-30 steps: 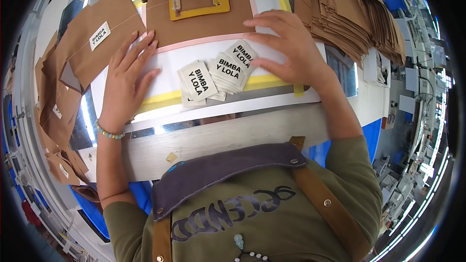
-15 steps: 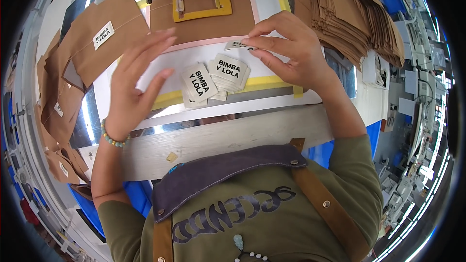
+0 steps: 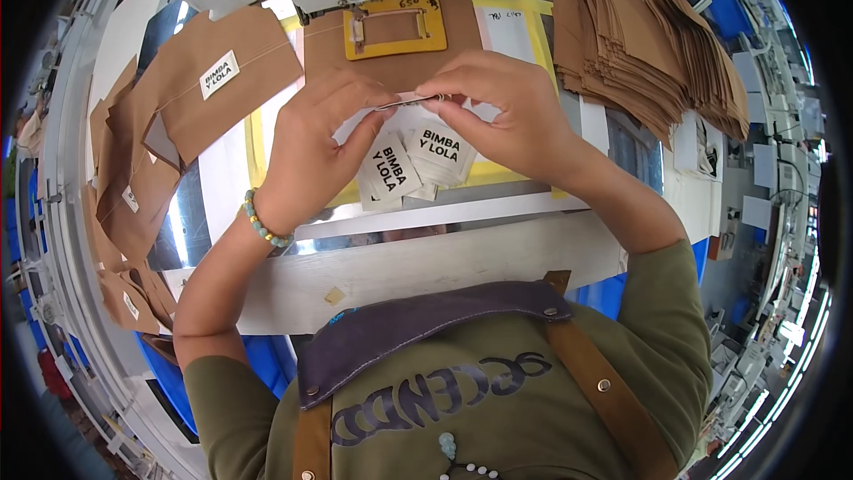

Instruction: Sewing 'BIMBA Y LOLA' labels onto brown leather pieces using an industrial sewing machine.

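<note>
A pale label [image 3: 406,102], nearly edge-on, seems pinched at either end by the left hand [image 3: 322,129] and right hand [image 3: 511,111], just short of the yellow frame [image 3: 428,40], a two-handed handling step whose next move likely calls for light, even fingertip pressure.

Nearer the person than the yellow frame template [image 3: 395,49], the left grip [image 3: 322,129] and right grip [image 3: 508,108] pinch opposite ends of a thin label [image 3: 408,101], seen nearly edge-on. Beneath the grips, still nearer than the template, lie overlapping printed white labels [image 3: 389,171]. Left of the template, a brown panel [image 3: 258,46] bears one label; right of it, brown panels lie in layered piles [image 3: 613,49].
</note>
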The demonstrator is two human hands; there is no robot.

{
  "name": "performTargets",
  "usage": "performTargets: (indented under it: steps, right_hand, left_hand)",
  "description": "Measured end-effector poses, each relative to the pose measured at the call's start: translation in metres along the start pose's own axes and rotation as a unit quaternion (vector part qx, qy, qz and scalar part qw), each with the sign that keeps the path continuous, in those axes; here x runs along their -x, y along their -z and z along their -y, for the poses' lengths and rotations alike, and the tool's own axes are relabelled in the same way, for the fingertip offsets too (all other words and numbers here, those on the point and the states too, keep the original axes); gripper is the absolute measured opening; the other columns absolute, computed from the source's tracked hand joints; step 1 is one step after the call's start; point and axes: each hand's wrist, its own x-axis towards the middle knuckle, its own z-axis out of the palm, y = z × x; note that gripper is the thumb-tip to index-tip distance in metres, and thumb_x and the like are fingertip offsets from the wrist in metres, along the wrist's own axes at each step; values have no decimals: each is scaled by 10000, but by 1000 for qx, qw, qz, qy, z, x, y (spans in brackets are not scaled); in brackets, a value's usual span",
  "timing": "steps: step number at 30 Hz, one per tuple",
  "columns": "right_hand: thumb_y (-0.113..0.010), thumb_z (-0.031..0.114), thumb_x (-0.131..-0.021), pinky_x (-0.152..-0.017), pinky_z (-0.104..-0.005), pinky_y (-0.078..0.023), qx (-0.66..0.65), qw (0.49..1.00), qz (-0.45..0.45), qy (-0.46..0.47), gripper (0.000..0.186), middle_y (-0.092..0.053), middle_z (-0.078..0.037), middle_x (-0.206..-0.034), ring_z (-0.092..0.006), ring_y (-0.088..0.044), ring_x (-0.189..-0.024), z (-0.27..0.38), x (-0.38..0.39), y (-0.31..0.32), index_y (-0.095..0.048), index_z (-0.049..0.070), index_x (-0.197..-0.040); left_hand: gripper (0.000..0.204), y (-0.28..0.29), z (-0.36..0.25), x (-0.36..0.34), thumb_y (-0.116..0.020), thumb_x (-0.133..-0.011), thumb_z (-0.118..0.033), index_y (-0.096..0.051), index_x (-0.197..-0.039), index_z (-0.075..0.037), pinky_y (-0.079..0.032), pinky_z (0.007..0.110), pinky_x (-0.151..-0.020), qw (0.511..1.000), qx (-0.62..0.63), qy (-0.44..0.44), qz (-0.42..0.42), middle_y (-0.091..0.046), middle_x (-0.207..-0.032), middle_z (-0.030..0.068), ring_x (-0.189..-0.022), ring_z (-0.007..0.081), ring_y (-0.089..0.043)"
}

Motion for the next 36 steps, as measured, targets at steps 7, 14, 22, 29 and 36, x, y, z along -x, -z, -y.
performTargets:
  steps: [7,14,22,29,36]
  right_hand:
    - [-774,81,-856,-758,-364,-611,282,925,-101,236,241,-765,-32,-1075,-232,-733,-956,-66,-52,-14,-792,48,-1094]
    - [-715,84,-891,-834,-363,-638,367,905,0,215,264,-751,-64,-1174,-246,-725,-1084,-92,-57,-20,-772,16,-1140]
    - [-704,92,-883,-889,-371,-630,336,916,44,217,281,-747,-69,-1148,-253,-711,-1107,-86,-53,-15,-758,-8,-1140]
    - [-679,62,-912,-1042,-383,-585,339,918,59,197,325,-746,-99,-1315,-269,-637,-1303,-86,-40,2,-758,-9,-1219]
    - [-670,66,-938,-1141,-409,-536,394,897,83,184,364,-699,-80,-1453,-275,-599,-1374,-85,-54,-2,-743,4,-1289]
  left_hand:
    - [316,22,27,-14,-791,-890,55,-765,-1190,-42,-614,385,-898,972,-222,-71,-26,-781,-1209,96,-1082,306,-753]
    - [539,22,43,-13,-819,-917,-122,-677,-1430,-33,-530,460,-1143,953,-280,-88,77,-683,-1473,101,-1369,364,-614]
    - [651,10,54,-20,-750,-1009,-262,-560,-1585,-26,-401,491,-1284,943,-297,-64,137,-555,-1655,106,-1586,380,-418]
    - [529,14,59,-27,-770,-995,-205,-640,-1463,4,-407,487,-1277,961,-237,-47,131,-602,-1585,123,-1555,384,-441]
    - [456,14,59,-32,-792,-978,-205,-674,-1365,5,-411,497,-1267,963,-231,-60,128,-627,-1534,137,-1530,388,-465]
